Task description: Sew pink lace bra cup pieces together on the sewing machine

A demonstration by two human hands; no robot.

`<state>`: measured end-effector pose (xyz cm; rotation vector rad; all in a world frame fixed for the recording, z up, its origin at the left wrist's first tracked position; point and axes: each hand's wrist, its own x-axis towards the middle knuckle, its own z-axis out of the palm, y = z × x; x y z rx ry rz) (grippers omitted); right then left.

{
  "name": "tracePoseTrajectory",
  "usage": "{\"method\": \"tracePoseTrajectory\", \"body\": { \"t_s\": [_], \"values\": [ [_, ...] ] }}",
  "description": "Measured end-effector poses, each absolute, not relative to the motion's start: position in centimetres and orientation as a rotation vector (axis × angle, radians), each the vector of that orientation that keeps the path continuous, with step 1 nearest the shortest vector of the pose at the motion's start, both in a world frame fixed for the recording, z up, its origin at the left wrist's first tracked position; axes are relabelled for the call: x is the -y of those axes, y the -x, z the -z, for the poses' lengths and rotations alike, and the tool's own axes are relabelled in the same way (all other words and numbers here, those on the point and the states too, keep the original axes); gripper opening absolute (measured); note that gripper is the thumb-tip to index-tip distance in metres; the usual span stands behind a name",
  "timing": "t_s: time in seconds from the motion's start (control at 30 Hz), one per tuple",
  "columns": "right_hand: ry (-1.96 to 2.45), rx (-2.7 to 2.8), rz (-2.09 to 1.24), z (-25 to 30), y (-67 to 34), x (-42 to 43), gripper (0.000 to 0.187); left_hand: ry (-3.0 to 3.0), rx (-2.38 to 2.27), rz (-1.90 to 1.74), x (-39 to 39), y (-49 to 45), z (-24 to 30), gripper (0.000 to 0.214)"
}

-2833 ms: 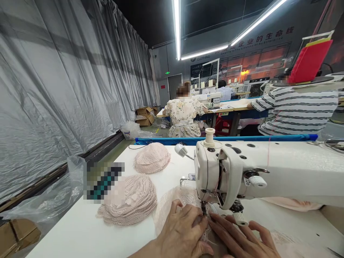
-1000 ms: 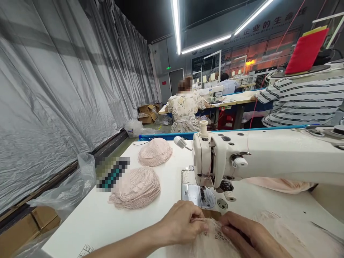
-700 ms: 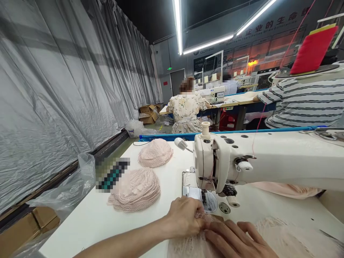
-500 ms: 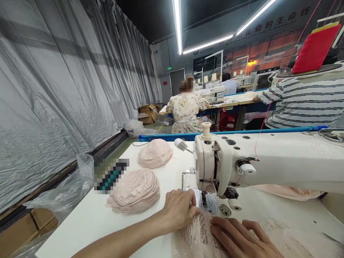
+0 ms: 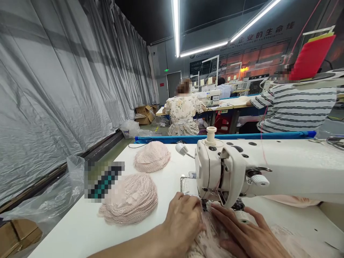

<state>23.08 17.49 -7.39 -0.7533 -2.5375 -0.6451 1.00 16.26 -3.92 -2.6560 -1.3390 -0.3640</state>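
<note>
A white sewing machine (image 5: 242,168) stands on the white table (image 5: 80,233). A piece of pale pink lace fabric (image 5: 208,238) lies under its needle. My left hand (image 5: 182,220) rests on the lace just left of the needle, fingers curled down onto it. My right hand (image 5: 242,233) lies flat on the lace to the right of the needle, fingers stretched toward it. Both hands press the fabric against the machine bed.
Two stacks of pink lace pieces (image 5: 130,199) (image 5: 152,156) sit on the table to the left. A clear plastic bag (image 5: 48,200) hangs off the left edge. Other people (image 5: 182,113) (image 5: 292,107) sit at sewing tables behind. Grey plastic sheeting (image 5: 53,89) covers the left wall.
Both hands pushed the lace forward from the table's near edge to under the needle. My left hand went from pinching the fabric to pressing it beside the needle.
</note>
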Motion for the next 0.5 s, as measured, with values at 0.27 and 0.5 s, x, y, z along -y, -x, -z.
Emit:
{"method": "tracePoseTrajectory", "body": {
  "t_s": [0.27,0.5],
  "values": [
    [0.653,2.492,0.326,7.0,-22.4,-15.2,0.067,2.713,1.155,0.528,-14.7,-0.6,3.9,0.018],
    [0.582,2.405,-0.032,5.9,-21.8,-13.8,0.036,2.449,0.894,0.935,-11.9,-1.4,5.3,0.041]
  ]
}}
